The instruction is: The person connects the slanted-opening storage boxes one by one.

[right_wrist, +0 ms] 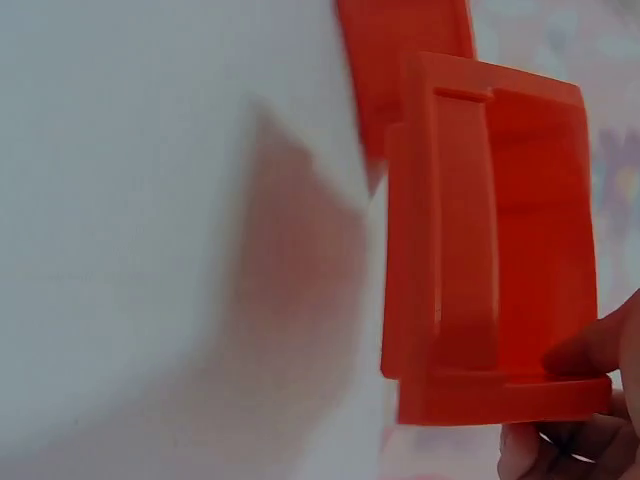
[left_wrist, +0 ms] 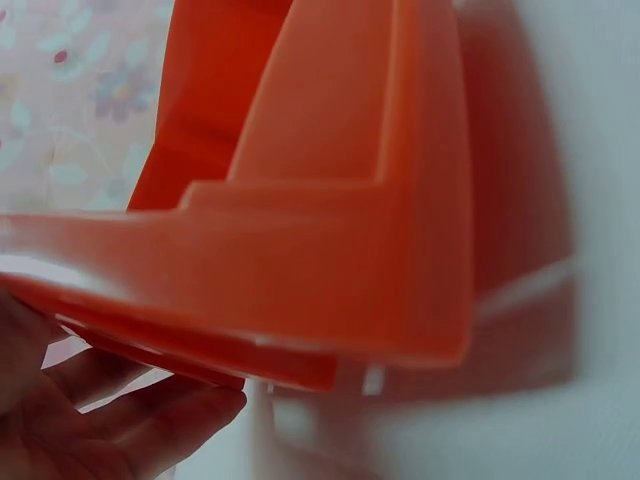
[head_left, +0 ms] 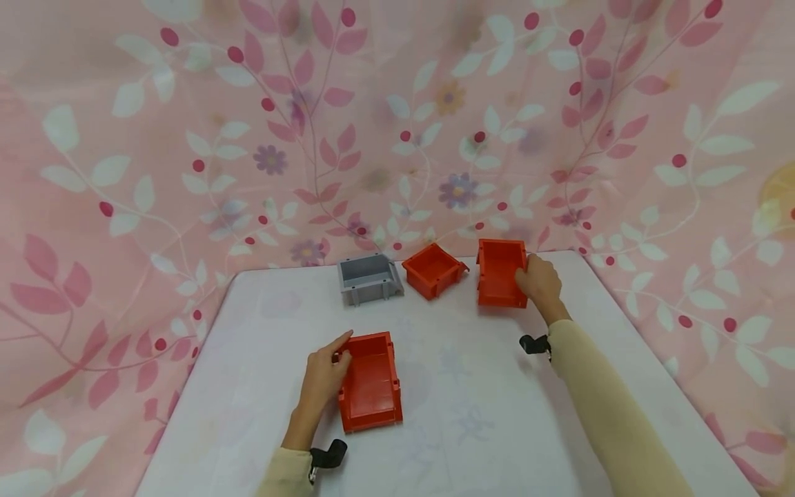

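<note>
My left hand [head_left: 326, 373] grips the left side wall of a red plastic storage bin [head_left: 371, 386] near the front middle of the table. Its thumb lies over the rim, and in the left wrist view the fingers [left_wrist: 170, 420] are outside, under the edge. At the back right, my right hand [head_left: 539, 281] pinches the right wall of another red bin [head_left: 502, 276], thumb inside and fingers outside. That bin is tilted, its opening facing me. In the right wrist view the bin [right_wrist: 465, 230] shows a shadow on the white surface beside it.
A third red bin [head_left: 433, 270] sits turned at an angle at the back, just left of the right-hand bin. Left of it stands a grey bin [head_left: 370, 278]. A flowered pink curtain [head_left: 397, 138] rises behind the white table [head_left: 273, 331].
</note>
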Demonstrator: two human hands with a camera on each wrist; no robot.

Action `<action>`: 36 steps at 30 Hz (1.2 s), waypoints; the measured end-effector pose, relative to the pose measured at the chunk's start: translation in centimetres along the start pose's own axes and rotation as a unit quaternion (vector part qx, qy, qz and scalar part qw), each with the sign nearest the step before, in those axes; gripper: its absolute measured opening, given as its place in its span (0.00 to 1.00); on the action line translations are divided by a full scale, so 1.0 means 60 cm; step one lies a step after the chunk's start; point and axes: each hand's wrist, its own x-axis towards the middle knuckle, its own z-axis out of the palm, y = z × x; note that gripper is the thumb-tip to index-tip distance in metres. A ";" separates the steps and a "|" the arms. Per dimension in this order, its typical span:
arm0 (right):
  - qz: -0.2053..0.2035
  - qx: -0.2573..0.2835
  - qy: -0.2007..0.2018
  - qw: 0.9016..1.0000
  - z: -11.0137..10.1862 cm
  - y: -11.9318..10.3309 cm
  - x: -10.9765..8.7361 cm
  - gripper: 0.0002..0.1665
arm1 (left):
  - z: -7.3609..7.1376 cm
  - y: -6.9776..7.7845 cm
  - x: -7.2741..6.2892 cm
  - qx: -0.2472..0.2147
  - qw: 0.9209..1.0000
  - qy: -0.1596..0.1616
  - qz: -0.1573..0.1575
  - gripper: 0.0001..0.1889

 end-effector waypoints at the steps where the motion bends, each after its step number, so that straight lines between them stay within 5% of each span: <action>1: -0.006 0.007 0.011 1.000 -0.002 -0.010 -0.009 0.17 | 0.001 0.001 -0.001 -0.003 1.000 -0.001 0.001 0.23; 9: -0.072 0.034 0.026 0.996 -0.008 -0.098 -0.092 0.17 | 0.005 0.008 -0.005 -0.021 1.000 -0.002 -0.002 0.23; 16: -0.106 0.074 -0.037 0.991 -0.001 -0.159 -0.175 0.14 | 0.007 0.012 -0.007 -0.017 1.000 -0.003 -0.019 0.24; 36: -0.104 0.127 -0.105 0.981 0.048 -0.204 -0.284 0.12 | 0.008 0.011 -0.008 -0.023 0.999 -0.002 -0.022 0.24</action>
